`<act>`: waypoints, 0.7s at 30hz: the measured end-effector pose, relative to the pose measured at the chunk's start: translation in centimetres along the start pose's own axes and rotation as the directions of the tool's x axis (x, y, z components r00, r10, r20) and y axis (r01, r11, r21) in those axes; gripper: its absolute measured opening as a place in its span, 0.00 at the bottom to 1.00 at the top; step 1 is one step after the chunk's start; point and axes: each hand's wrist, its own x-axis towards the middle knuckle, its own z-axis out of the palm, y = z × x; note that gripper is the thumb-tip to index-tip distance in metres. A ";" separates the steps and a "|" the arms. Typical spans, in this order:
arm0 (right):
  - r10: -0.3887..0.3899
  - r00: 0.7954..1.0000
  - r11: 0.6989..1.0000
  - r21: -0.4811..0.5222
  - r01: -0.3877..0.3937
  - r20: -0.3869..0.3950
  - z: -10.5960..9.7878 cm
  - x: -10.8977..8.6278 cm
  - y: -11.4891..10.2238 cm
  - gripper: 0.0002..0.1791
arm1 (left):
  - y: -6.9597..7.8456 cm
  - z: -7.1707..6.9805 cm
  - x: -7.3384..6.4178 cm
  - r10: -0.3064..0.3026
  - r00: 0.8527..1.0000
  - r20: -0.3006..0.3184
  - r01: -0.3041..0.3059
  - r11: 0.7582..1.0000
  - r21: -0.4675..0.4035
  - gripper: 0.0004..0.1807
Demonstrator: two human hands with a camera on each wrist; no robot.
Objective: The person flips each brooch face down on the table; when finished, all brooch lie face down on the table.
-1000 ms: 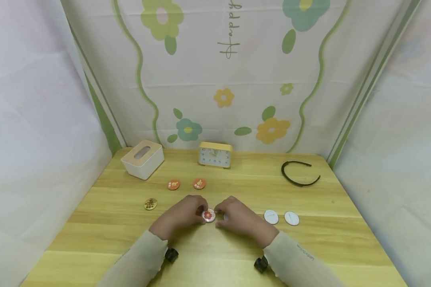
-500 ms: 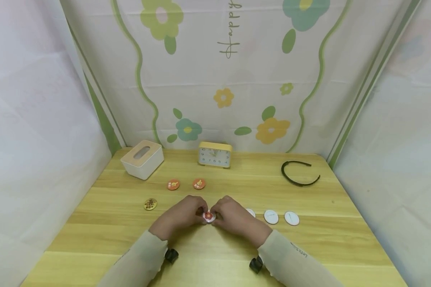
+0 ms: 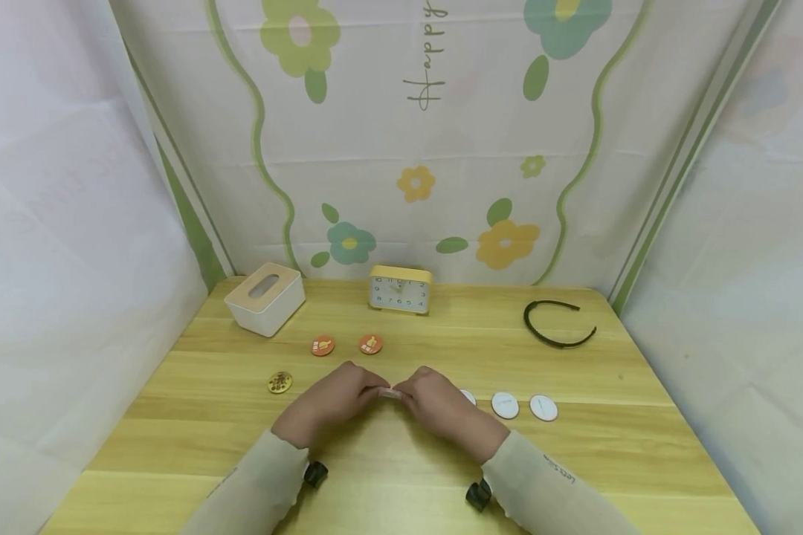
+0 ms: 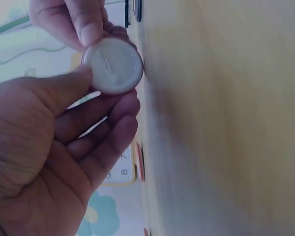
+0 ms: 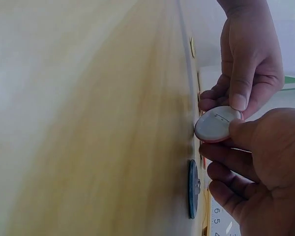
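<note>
One round badge with a white back and a thin reddish rim [image 5: 211, 127] is held between two bare hands, near the middle of the yellowish wood-grain tabletop [image 3: 401, 461]. The left hand [image 3: 331, 395] pinches one side of it, thumb on the pale back and the other fingers curving behind and below. The right hand [image 3: 442, 405] pinches the opposite side, its thumb also on the back by the rim. The badge is tilted up, so the head view catches it nearly edge-on (both wrist views show the pin across its back); whether its lower rim touches the wood, I cannot tell.

Just beside the right hand lies a white round badge [image 3: 469, 396], partly hidden by it, and farther right are a second white badge [image 3: 505, 405] and a third white badge [image 3: 543, 407]. Left of the hands lies a gold-coloured round badge with brown markings [image 3: 280, 382]. Behind them, an orange round badge with a pale print [image 3: 323, 345] and a matching orange badge [image 3: 371, 344] lie apart, nearer than a white-faced rectangular clock with a yellow top [image 3: 400, 291]. A white box with a tan, slotted lid [image 3: 268, 305] stands back left; a thin black headband [image 3: 549, 341] lies back right.
</note>
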 end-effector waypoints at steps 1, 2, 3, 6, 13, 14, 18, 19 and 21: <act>0.008 1.000 1.000 0.001 -0.008 -0.005 0.0 0.0 0.0 0.14 | 0.0 0.0 0.0 0.000 1.000 -0.016 0.000 1.000 0.018 0.11; 0.017 1.000 1.000 0.002 -0.017 -0.008 0.0 0.0 0.0 0.14 | 0.1 0.1 0.1 -0.003 1.000 -0.031 0.004 0.999 0.038 0.10; 0.027 1.000 1.000 0.008 -0.027 -0.014 0.0 0.1 0.0 0.15 | 0.1 0.2 0.2 -0.007 0.999 -0.047 0.010 0.998 0.057 0.10; 0.048 0.998 0.998 0.039 -0.047 -0.030 0.2 0.2 0.0 0.18 | 0.1 0.4 0.4 -0.032 0.997 -0.077 0.038 0.996 0.085 0.09; 0.017 0.999 0.997 0.074 -0.014 -0.036 0.5 0.5 -0.1 0.14 | 0.2 0.6 0.4 -0.071 0.994 -0.078 0.072 0.997 0.013 0.05; 0.017 0.999 0.998 0.069 -0.014 -0.037 0.6 0.5 -0.1 0.14 | 0.2 0.7 0.4 -0.076 0.994 -0.081 0.077 0.997 0.006 0.04; 0.033 0.999 0.998 0.054 -0.031 -0.035 0.6 0.4 -0.1 0.15 | 0.1 0.7 0.5 -0.098 0.991 -0.094 0.097 0.995 -0.013 0.08; 0.037 0.999 0.998 0.053 -0.036 -0.030 0.6 0.4 -0.1 0.16 | 0.1 0.7 0.5 -0.095 0.992 -0.088 0.094 0.995 -0.018 0.09; 0.043 0.999 0.998 0.056 -0.043 -0.014 0.5 0.4 -0.1 0.16 | 0.0 0.8 0.5 -0.097 0.993 -0.060 0.095 0.995 -0.034 0.09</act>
